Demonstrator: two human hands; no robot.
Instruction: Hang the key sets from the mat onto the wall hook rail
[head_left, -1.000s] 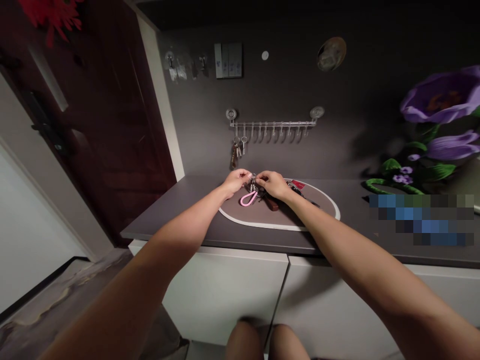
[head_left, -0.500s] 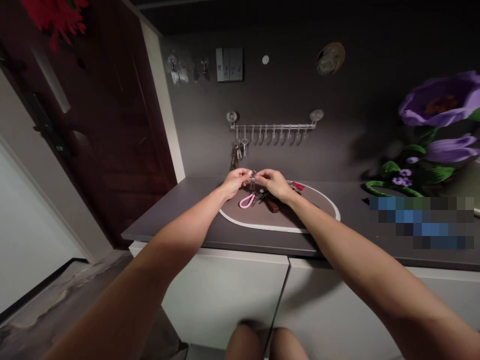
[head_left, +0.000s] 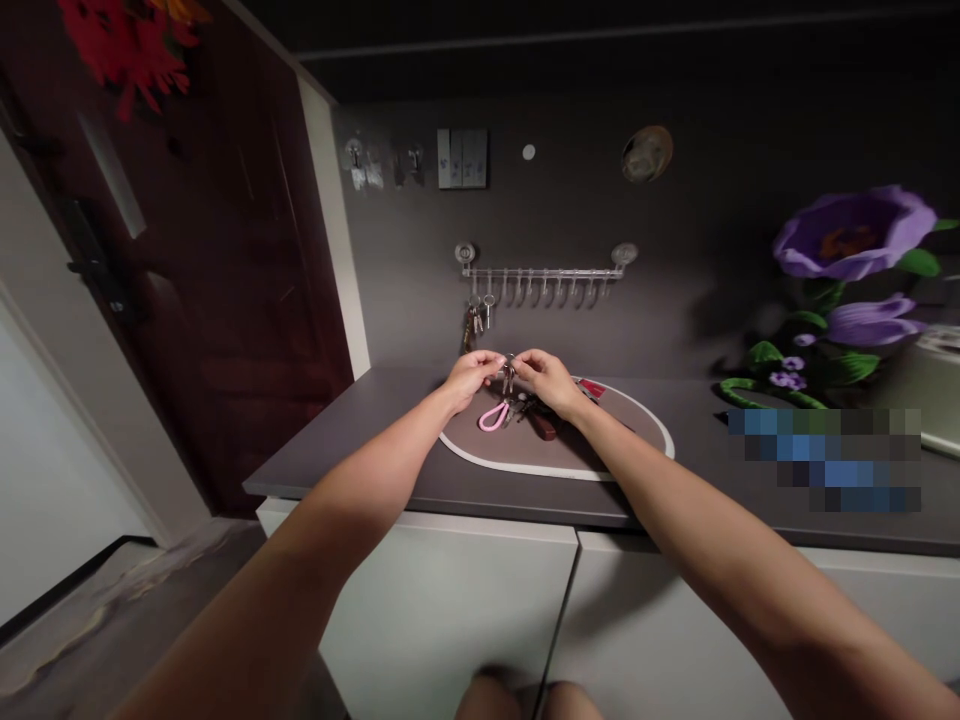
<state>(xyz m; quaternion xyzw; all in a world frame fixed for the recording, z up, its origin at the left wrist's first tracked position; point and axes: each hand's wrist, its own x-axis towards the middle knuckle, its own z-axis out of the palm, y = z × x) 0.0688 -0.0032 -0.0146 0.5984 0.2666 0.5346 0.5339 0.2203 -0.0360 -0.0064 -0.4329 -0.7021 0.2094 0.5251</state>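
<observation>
Between my two hands hangs a small bunch of keys on a metal ring [head_left: 510, 377]. My left hand [head_left: 475, 376] pinches the ring from the left, and my right hand [head_left: 546, 381] pinches it from the right. Just below lies a pink loop strap [head_left: 493, 416] on an oval mat [head_left: 487, 455] with a white rim. Beside the strap, partly under my right hand, are more keys and a dark brown key holder [head_left: 543, 427]. A red item [head_left: 592, 389] shows behind my right wrist.
On the wall, a clear hook rail [head_left: 547, 272] carries hanging keys [head_left: 477, 318] at its left end. Purple artificial flowers [head_left: 855, 240] stand on the dark countertop [head_left: 322, 430] at right. A dark red door [head_left: 202, 280] is at left; white cabinet doors [head_left: 450, 590] are below.
The view has tilted up slightly, so the scene sits lower. Both hands still hold the ring, and its keys now hang more plainly in sight between them.
</observation>
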